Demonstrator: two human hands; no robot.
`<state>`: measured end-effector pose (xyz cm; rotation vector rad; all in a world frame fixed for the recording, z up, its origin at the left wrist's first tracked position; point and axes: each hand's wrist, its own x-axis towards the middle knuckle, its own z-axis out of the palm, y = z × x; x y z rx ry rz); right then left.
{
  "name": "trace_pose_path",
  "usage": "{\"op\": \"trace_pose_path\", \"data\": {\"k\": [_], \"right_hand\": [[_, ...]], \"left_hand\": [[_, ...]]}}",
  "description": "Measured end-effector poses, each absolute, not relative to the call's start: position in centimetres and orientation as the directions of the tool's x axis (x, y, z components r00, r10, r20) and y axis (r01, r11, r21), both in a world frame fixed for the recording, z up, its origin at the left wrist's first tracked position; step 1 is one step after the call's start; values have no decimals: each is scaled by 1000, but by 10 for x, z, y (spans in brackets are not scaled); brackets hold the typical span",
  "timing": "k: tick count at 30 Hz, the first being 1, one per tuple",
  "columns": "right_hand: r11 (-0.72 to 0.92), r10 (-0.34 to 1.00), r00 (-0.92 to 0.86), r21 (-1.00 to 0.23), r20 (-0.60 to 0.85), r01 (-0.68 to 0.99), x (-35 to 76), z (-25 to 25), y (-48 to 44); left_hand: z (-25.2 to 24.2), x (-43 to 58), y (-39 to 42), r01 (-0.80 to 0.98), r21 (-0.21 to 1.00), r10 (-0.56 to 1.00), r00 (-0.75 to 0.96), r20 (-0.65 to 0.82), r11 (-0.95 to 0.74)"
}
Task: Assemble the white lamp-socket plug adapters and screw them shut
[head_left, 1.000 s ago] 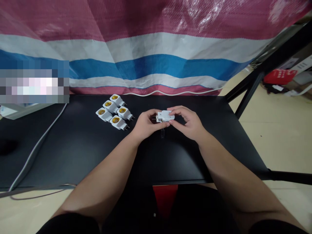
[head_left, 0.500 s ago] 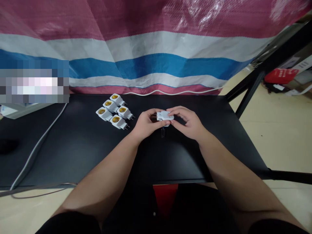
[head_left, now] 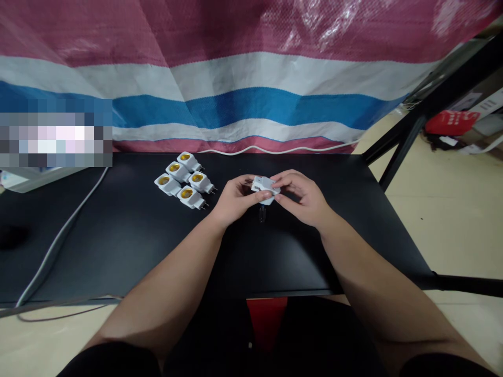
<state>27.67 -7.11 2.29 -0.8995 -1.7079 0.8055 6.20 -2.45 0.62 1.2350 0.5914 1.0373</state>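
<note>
A white plug-in lamp socket [head_left: 265,185] is held between both hands above the black table. My left hand [head_left: 237,200] grips its left side, thumb along the near edge, with metal prongs beside the fingers. My right hand [head_left: 302,196] pinches the right side with thumb and fingertips. A small clear glass bulb [head_left: 262,213] points down from the near side of the socket. To the left, several white sockets with gold-coloured interiors [head_left: 187,193] lie grouped on the table, their prongs toward the right.
The black table [head_left: 129,246] carries a grey cable [head_left: 58,235] and a dark object [head_left: 13,236] at the left. A blurred-out device stands at the back left. Behind hangs a striped sheet [head_left: 251,104], with a white cable [head_left: 275,152] along its foot. Black metal bars [head_left: 404,136] frame the right.
The held socket has tilted slightly between my hands, showing more of its left end. The grouped sockets have stayed in place.
</note>
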Motion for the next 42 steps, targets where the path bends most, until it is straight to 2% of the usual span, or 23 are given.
{"op": "trace_pose_path", "data": {"k": [10, 15, 18, 20, 24, 29, 34, 42], "right_hand": [[400, 901, -234, -909, 366, 119, 278, 21, -66], [114, 975, -190, -993, 117, -25, 272, 18, -65], [-89, 961, -271, -985, -46, -149, 269, 17, -66], [-158, 947, -306, -967, -92, -200, 268, 16, -67], [-137, 965, -253, -963, -76, -234, 270, 15, -65], [-82, 975, -219, -977, -38, -195, 272, 13, -61], [1, 990, -139, -992, 19, -129, 275, 10, -58], [28, 995, -91, -997, 34, -67, 275, 8, -56]], "left_hand": [[3, 62, -25, -314, 949, 878, 452, 155, -6], [8, 61, -27, -303, 948, 844, 479, 240, -98], [10, 58, -26, -272, 942, 830, 466, 308, -197], [10, 57, -25, -226, 943, 826, 460, 326, -246], [8, 55, -25, -198, 945, 815, 479, 326, -262], [6, 58, -25, -233, 939, 821, 462, 335, -252], [4, 61, -23, -267, 953, 894, 377, 241, -145], [0, 61, -21, -302, 951, 897, 401, 184, -61]]}}
